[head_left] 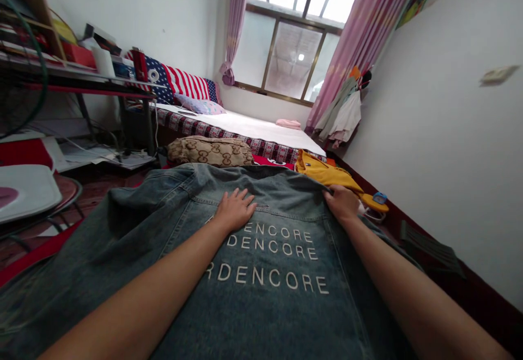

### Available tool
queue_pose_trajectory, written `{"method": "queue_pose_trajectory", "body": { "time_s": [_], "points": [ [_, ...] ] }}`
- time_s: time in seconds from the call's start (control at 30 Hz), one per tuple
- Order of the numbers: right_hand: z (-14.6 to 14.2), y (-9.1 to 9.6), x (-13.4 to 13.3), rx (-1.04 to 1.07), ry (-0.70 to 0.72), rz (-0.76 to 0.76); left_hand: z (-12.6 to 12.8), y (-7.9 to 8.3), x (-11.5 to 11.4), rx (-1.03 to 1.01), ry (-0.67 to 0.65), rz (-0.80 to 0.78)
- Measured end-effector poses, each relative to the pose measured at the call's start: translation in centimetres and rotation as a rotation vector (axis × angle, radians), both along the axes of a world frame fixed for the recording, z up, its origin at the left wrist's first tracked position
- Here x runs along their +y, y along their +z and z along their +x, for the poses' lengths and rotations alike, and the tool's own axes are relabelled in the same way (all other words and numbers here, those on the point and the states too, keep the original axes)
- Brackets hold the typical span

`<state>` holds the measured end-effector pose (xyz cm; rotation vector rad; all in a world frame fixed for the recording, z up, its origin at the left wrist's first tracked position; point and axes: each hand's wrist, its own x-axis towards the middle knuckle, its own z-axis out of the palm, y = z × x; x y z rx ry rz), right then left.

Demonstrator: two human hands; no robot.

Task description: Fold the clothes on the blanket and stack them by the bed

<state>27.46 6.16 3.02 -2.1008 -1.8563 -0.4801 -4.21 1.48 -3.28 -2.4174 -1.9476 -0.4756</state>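
Note:
A blue denim jacket [261, 316] lies spread out before me with its back facing up, showing rows of pale raised lettering. My left hand [236, 209] rests flat on the upper back of the jacket, fingers spread, and covers some of the letters. At the right shoulder seam, my right hand [342, 202] is closed on the denim, pinching the edge of the cloth. The left sleeve side spreads out toward the lower left. My right forearm hides part of the other sleeve.
Beyond the jacket sit a brown patterned bag [210, 152] and a folded yellow garment [324, 169]. A bed [245, 126] stands under the window. On the left are a cluttered desk [102, 85] and a white chair seat [32, 194]. Clothes [345, 112] hang at the right wall.

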Motion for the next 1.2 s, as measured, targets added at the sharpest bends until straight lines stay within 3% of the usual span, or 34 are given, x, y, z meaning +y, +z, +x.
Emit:
{"method": "queue_pose_trajectory", "body": {
  "time_s": [0.1, 0.2, 0.3, 0.4, 0.43, 0.5, 0.6, 0.73, 0.83, 0.93, 1.0, 1.1, 1.2],
  "points": [
    [-0.1, -0.2, 0.4, -0.019, -0.106, -0.054, -0.1, -0.1, 0.1, 0.001, -0.020, -0.007],
    [-3.3, -0.5, 0.5, -0.031, -0.071, 0.012, -0.1, -0.1, 0.2, 0.002, -0.019, -0.030],
    [-8.8, -0.3, -0.1, 0.056, 0.210, 0.171, 0.0, -0.1, 0.2, 0.008, -0.018, -0.029],
    [-13.5, -0.9, -1.0, 0.102, 0.485, 0.209, 0.0, -0.1, 0.2, 0.002, -0.012, -0.013],
    [-14.4, -1.4, -1.3, 0.098, 0.527, 0.155, 0.0, -0.2, 0.2, -0.006, -0.011, -0.005],
    [-15.3, -3.0, -1.5, 0.093, 0.551, -0.090, -0.1, -0.2, 0.2, -0.027, -0.010, 0.013],
    [-15.2, -5.3, -1.2, 0.118, 0.539, -0.424, -0.1, -0.2, 0.0, -0.068, -0.009, 0.037],
    [-14.8, -6.2, -0.9, 0.163, 0.543, -0.395, -0.3, 0.1, 0.1, -0.133, 0.011, 0.117],
    [-14.8, -5.9, -1.0, 0.212, 0.546, -0.364, -1.6, 1.4, 1.0, -0.113, 0.107, 0.263],
    [-14.8, -5.8, -1.2, 0.248, 0.551, -0.350, -4.2, 3.8, 2.5, 0.008, 0.194, 0.406],
    [-14.7, -5.9, -1.1, 0.253, 0.554, -0.339, -6.2, 5.5, 3.6, 0.061, 0.279, 0.376],
    [-14.6, -6.0, -1.0, 0.252, 0.558, -0.323, -8.9, 7.6, 4.8, 0.054, 0.403, 0.205],
    [-14.6, -6.1, -1.0, 0.267, 0.562, -0.317, -10.5, 8.8, 5.3, -0.005, 0.386, 0.130]
  ]
}}
